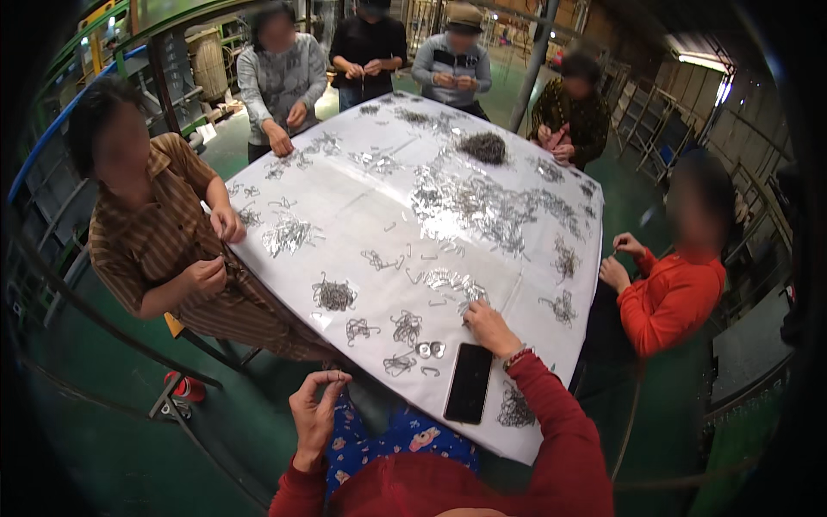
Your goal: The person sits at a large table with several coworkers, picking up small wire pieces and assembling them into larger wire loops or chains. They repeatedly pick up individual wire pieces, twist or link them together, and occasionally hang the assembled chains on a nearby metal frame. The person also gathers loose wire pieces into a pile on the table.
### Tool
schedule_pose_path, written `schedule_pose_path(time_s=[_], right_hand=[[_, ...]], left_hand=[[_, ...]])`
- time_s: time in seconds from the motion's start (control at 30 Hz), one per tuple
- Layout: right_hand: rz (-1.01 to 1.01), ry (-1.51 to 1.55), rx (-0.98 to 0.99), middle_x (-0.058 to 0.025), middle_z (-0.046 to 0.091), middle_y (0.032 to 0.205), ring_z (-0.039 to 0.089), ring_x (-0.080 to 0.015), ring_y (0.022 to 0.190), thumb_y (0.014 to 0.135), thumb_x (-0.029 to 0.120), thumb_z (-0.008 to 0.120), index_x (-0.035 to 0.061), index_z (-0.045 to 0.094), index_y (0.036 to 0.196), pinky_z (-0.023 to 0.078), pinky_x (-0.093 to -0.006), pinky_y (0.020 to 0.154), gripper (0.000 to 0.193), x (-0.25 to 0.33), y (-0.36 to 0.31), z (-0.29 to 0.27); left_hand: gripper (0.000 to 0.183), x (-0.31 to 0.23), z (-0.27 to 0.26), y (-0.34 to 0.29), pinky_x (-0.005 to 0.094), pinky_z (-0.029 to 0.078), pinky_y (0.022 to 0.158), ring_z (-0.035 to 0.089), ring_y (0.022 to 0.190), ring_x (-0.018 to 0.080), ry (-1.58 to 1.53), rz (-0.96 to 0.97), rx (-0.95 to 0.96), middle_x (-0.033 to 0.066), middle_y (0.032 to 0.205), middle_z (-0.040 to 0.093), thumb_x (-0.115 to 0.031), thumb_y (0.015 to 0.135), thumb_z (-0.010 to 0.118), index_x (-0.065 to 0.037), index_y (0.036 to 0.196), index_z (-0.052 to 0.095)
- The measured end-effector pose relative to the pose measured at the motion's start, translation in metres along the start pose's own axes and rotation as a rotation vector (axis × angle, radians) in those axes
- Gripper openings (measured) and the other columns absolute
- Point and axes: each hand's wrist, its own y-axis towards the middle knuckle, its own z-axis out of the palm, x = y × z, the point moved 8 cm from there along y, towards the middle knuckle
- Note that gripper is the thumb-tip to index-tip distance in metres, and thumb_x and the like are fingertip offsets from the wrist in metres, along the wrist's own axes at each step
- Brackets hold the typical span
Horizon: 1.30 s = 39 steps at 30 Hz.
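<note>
My left hand (pixel 317 409) is raised off the table's near edge, thumb and forefinger pinched together. Whatever is between those fingertips is too small to name. My right hand (pixel 491 329) reaches over the table, its bent fingers down at the near end of a pile of shiny flat metal strips (pixel 452 283). What its fingertips grip there is hidden. Close by lie a black phone (pixel 468 384) and two small metal rings (pixel 430 350). Heaps of bent wire hooks (pixel 407 327) are spread to the left, with a denser heap (pixel 334 295) beyond them.
A white-covered table (pixel 336 202) carries many more metal pieces, with a dark wire heap (pixel 482 148) toward the far end. Several people stand or sit around it, including one in striped brown (pixel 164 233) and one in red (pixel 676 302). A grey post (pixel 534 65) rises behind.
</note>
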Motion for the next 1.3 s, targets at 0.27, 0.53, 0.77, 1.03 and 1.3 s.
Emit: schedule_pose_path(time_s=[0.27, 0.53, 0.77, 1.03, 1.3], right_hand=[[0.235, 0.983, -0.159, -0.0117, 0.069, 0.097, 0.068, -0.0161, 0.084, 0.083, -0.002, 0.067, -0.0019, 0.068, 0.103, 0.055, -0.0271, 0.072, 0.019, 0.088, 0.016, -0.051], [0.183, 1.403, -0.091, -0.0092, 0.068, 0.097, 0.068, -0.0131, 0.083, 0.087, -0.005, 0.065, -0.0039, 0.068, 0.106, 0.056, -0.0239, 0.074, 0.019, 0.222, 0.019, -0.085], [0.180, 1.372, -0.202, -0.0102, 0.069, 0.093, 0.068, -0.0140, 0.082, 0.083, -0.009, 0.066, -0.0042, 0.068, 0.102, 0.056, -0.0231, 0.072, 0.019, 0.228, 0.003, -0.077], [0.339, 1.602, -0.216, -0.0096, 0.068, 0.092, 0.066, -0.0115, 0.079, 0.083, -0.010, 0.065, -0.0058, 0.067, 0.101, 0.056, -0.0226, 0.069, 0.018, 0.235, -0.008, -0.046], [0.317, 1.551, -0.127, -0.0059, 0.066, 0.085, 0.064, -0.0086, 0.075, 0.080, -0.007, 0.067, -0.0016, 0.071, 0.097, 0.052, -0.0204, 0.067, 0.018, 0.238, -0.027, -0.034]], left_hand=[[0.004, 0.003, 0.002, -0.006, 0.0279, 0.051, 0.083, 0.065, 0.089, 0.0148, 0.136, 0.073, 0.134, 0.0087, 0.092, 0.068, 0.004, 0.089, 0.062, 0.003, 0.092, 0.064], [0.010, -0.012, 0.014, -0.008, 0.0270, 0.053, 0.073, 0.068, 0.081, 0.0169, 0.319, 0.189, 0.157, 0.0108, 0.089, 0.070, 0.004, 0.085, 0.065, 0.002, 0.095, 0.067], [0.014, 0.004, 0.008, -0.018, 0.0280, 0.052, 0.072, 0.066, 0.082, 0.0199, 0.408, 0.210, 0.153, 0.0100, 0.090, 0.069, 0.006, 0.082, 0.066, 0.000, 0.095, 0.066], [0.038, 0.023, -0.001, -0.032, 0.0328, 0.048, 0.093, 0.063, 0.099, 0.0205, 0.167, 0.098, 0.094, 0.0133, 0.110, 0.067, -0.001, 0.085, 0.066, 0.001, 0.122, 0.055], [0.013, 0.074, 0.098, 0.098, 0.0301, 0.049, 0.068, 0.064, 0.074, 0.0188, 0.460, 0.273, 0.397, 0.0109, 0.084, 0.068, -0.009, 0.087, 0.068, -0.003, 0.097, 0.073]])
